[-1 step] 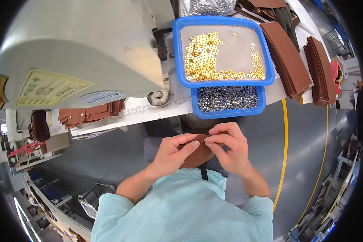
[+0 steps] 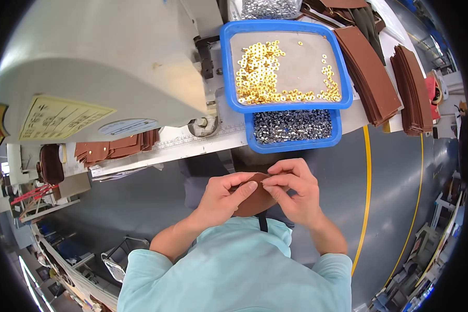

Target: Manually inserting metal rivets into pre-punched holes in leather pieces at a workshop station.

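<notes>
Close to my body, my left hand (image 2: 224, 199) is closed on a brown leather piece (image 2: 251, 203) with a rounded edge, its thumb lying on top. My right hand (image 2: 295, 191) has thumb and fingertips pinched together at the upper right edge of that leather. Whatever small item sits in the pinch, if any, is too small to make out. Beyond my hands stands a blue tray (image 2: 286, 108) with gold ring-shaped metal fittings (image 2: 260, 73). Partly under it, a second blue tray (image 2: 294, 148) holds many dark silver metal pieces (image 2: 292, 126).
A large pale machine (image 2: 114, 67) fills the upper left, with a round metal part (image 2: 204, 126) at its lower end. Leather pieces (image 2: 117, 147) with gold fittings lie beneath it. Stacks of brown leather strips (image 2: 368, 75) rest right of the trays. A metal-framed chair (image 2: 120, 255) stands lower left.
The view has shifted very slightly. Both hands keep the same hold on the leather piece, and the right fingertips have barely moved.
</notes>
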Available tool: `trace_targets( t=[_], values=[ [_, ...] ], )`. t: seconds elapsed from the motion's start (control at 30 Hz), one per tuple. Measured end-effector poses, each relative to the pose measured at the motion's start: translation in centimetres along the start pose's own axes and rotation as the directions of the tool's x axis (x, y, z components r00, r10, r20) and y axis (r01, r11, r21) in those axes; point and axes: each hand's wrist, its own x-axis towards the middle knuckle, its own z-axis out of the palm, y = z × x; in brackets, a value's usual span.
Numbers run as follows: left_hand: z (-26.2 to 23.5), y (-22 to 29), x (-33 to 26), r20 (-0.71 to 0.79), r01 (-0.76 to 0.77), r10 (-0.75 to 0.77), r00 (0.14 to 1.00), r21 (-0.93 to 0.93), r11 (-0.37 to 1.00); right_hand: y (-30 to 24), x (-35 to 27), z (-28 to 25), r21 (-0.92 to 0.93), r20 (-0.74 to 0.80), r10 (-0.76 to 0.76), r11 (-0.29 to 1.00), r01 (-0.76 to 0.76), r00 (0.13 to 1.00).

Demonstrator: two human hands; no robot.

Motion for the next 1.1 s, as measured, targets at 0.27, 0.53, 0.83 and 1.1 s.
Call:
trace_targets(
  t=[0.27,0.53,0.83,1.1],
  values=[
    [0.8,0.4,0.5,0.015,-0.042,0.04,0.999,0.126,0.991,0.9,-1.5,0.4,0.162,-0.064,0.144,0.978,-0.132,0.987],
    [0.8,0.5,0.5,0.012,-0.105,0.106,0.994,0.31,0.945,0.8,-0.9,0.6,0.044,-0.117,0.084,0.996,-0.079,0.99],
    [-0.6,-0.1,1.0,0.1,-0.438,0.532,0.841,0.704,0.559,3.0,4.8,-3.5,-0.354,-0.072,-0.06,0.935,0.031,0.996],
    [-0.6,-0.9,1.9,0.227,-0.6,0.787,0.574,0.77,0.216,6.2,6.9,-3.2,-0.591,-0.08,0.027,0.804,-0.069,0.996]
  ],
)
